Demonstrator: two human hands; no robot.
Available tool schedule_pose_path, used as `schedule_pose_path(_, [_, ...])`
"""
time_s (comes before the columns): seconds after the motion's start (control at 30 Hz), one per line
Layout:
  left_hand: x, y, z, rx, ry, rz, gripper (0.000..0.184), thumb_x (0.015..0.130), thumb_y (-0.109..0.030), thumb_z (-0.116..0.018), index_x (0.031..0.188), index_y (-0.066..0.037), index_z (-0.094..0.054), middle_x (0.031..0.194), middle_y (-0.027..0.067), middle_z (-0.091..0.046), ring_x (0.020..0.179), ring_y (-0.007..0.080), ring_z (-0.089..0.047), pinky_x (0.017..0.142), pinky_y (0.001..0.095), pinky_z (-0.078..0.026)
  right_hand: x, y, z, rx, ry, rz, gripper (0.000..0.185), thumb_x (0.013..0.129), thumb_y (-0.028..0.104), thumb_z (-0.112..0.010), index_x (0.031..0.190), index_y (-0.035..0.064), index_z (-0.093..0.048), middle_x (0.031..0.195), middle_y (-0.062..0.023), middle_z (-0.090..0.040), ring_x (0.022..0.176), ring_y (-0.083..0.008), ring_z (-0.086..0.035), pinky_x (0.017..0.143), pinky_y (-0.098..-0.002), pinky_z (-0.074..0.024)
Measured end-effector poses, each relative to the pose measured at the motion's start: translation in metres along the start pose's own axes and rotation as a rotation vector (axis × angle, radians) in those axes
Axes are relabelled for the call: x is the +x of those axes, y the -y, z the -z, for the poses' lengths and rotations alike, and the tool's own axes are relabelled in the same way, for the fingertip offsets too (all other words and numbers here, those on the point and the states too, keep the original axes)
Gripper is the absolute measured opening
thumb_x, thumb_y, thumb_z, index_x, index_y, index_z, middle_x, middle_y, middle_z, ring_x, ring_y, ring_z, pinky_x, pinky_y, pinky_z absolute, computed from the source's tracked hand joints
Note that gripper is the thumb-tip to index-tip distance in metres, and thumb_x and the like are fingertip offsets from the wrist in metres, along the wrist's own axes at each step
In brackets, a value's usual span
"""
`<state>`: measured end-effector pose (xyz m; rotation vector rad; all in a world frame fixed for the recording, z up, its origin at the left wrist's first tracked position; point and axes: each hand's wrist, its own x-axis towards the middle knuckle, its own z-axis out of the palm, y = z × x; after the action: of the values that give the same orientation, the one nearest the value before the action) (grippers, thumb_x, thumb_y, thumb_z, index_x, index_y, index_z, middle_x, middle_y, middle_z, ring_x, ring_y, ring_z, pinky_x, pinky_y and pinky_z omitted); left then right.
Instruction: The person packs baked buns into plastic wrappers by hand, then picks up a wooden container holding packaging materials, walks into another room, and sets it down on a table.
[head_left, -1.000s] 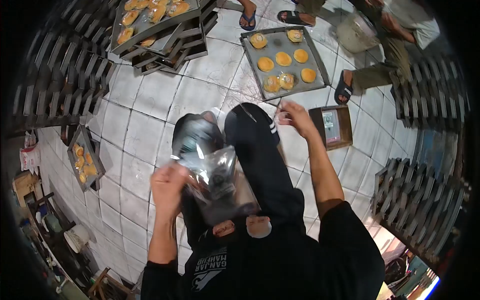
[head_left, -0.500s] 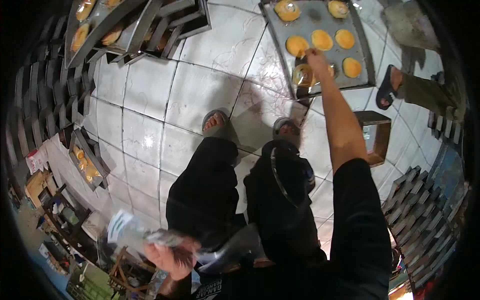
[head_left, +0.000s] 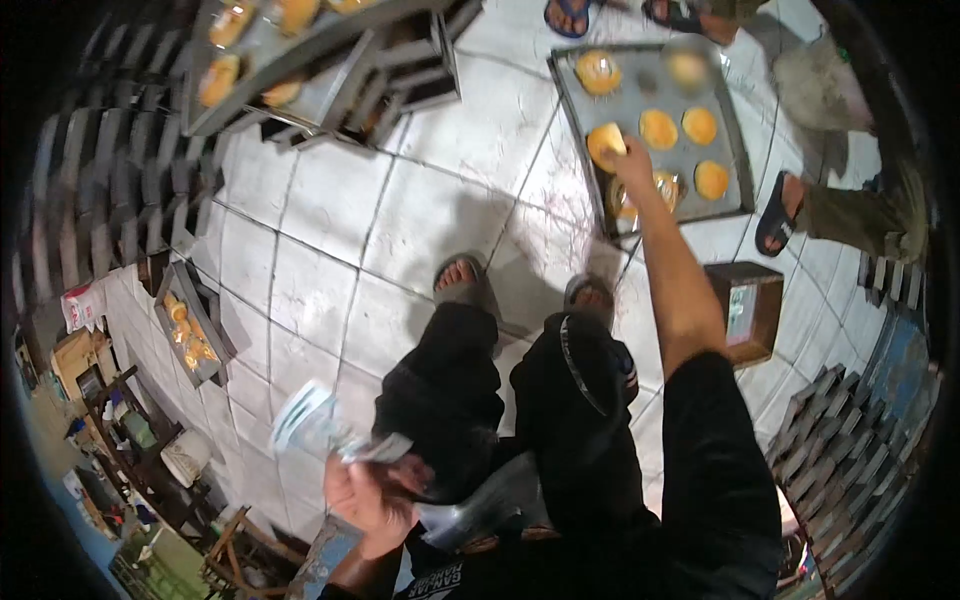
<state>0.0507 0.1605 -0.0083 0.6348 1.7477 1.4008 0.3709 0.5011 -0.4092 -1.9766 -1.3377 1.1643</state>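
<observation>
R hand point(head_left: 634, 168) fwd, pinching bun point(head_left: 600, 148).

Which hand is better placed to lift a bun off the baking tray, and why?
Probably the right hand: it touches a bun on the baking tray, while the left hand holds printed plastic packaging.

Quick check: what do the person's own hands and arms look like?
The left hand and right hand are ungloved, with no watch or bracelet visible. The right sleeve is black and short, ending near the elbow, leaving the forearm uncovered.
</observation>
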Motion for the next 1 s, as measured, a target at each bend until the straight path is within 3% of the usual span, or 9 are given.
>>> schedule_pose_path(0.1, [0.003,-0.005,-0.001,-0.116,-0.003,0.081,0.031,0.104,-0.029,-0.049,0.105,0.002,-0.053,0.072,0.016,-0.066,0.055,0.0206,-0.064,0.053,0.0309,-0.055,-0.111,0.1,0.047,0.726,0.103,-0.003,0.042,0.088,0.018,-0.074,0.123,0.004,-0.056,0.111,-0.0064,-0.066,0.098,-0.0155,-0.062,0.075,-0.0319,-0.0505])
schedule_pose_path(0.2, [0.0,-0.017,0.0,-0.174,0.106,0.092,0.033,0.104,-0.032,-0.047,0.101,0.0,-0.054,0.082,0.0168,-0.067,0.063,0.0196,-0.065,0.058,0.0293,-0.054,-0.222,0.161,0.099,1.119,0.416,0.013,0.053,0.096,0.013,-0.064,0.142,0.0101,-0.038,0.138,-0.0058,-0.052,0.13,-0.0238,-0.049,0.1,-0.0569,-0.0487])
schedule_pose_path(0.3, [-0.003,-0.028,0.002,-0.343,0.089,0.239,0.03,0.103,-0.032,-0.047,0.099,-0.003,-0.054,0.095,0.0169,-0.067,0.079,0.0201,-0.066,0.068,0.0329,-0.054,-0.302,0.209,0.125,1.31,0.635,-0.016,0.039,0.096,0.013,-0.062,0.132,0.0057,-0.049,0.127,-0.01,-0.06,0.116,-0.0265,-0.061,0.1,-0.0537,-0.0503])
schedule_pose_path(0.47, [0.004,-0.022,0.024,-0.724,0.223,0.304,0.016,0.098,-0.021,-0.059,0.105,-0.006,-0.056,0.111,0.0139,-0.067,0.106,0.0247,-0.065,0.087,0.0383,-0.053,-0.495,0.291,0.132,0.586,0.485,0.45,0.045,0.084,0.007,-0.075,0.123,0.0041,-0.054,0.122,-0.0116,-0.062,0.109,-0.0272,-0.064,0.096,-0.0384,-0.0514])
schedule_pose_path(0.53, [0.0,-0.022,0.017,-0.773,0.192,0.349,0.018,0.097,-0.021,-0.063,0.105,-0.006,-0.054,0.111,0.0145,-0.067,0.105,0.0263,-0.066,0.09,0.0401,-0.053,-0.534,0.297,0.126,0.176,0.32,1.199,0.053,0.072,0.0,-0.079,0.118,0.0037,-0.055,0.118,-0.0148,-0.061,0.109,-0.0324,-0.062,0.096,-0.0407,-0.0509])
schedule_pose_path(0.6, [-0.017,-0.028,0.006,-0.793,0.239,0.377,0.02,0.097,-0.021,-0.064,0.106,-0.006,-0.053,0.112,0.0146,-0.068,0.104,0.0288,-0.067,0.092,0.0435,-0.054,-0.536,0.283,0.119,-0.124,0.153,1.463,0.058,0.061,-0.002,-0.081,0.113,0.0035,-0.056,0.118,-0.0175,-0.059,0.111,-0.0388,-0.06,0.096,-0.0446,-0.0506])
schedule_pose_path(0.7, [-0.054,-0.064,0.007,-0.775,0.353,0.391,0.029,0.101,-0.031,-0.056,0.113,-0.005,-0.055,0.12,0.0134,-0.064,0.106,0.0283,-0.065,0.095,0.0431,-0.052,-0.53,0.271,0.113,-0.1,-0.065,1.378,0.059,0.056,-0.004,-0.08,0.11,0.0019,-0.055,0.118,-0.0176,-0.06,0.112,-0.0398,-0.06,0.095,-0.0445,-0.0515])
schedule_pose_path(0.8, [-0.069,-0.056,0.015,-0.856,0.55,0.408,0.037,0.102,-0.036,-0.048,0.119,-0.004,-0.058,0.121,0.012,-0.065,0.109,0.0251,-0.064,0.096,0.0391,-0.051,-0.554,0.294,0.117,-0.213,-0.04,1.5,0.058,0.063,0.002,-0.077,0.117,0.0042,-0.057,0.122,-0.0143,-0.062,0.12,-0.0355,-0.057,0.106,-0.0524,-0.0405])
schedule_pose_path(1.0, [-0.065,-0.037,0.058,-0.984,0.463,0.377,0.035,0.103,-0.034,-0.049,0.122,-0.006,-0.058,0.12,0.0086,-0.064,0.108,0.0221,-0.064,0.099,0.0365,-0.049,-0.578,0.289,0.066,-0.366,0.168,1.416,0.063,0.076,0.007,-0.066,0.136,-0.0009,-0.048,0.134,-0.0176,-0.055,0.132,-0.0336,-0.048,0.116,-0.0576,-0.0228])
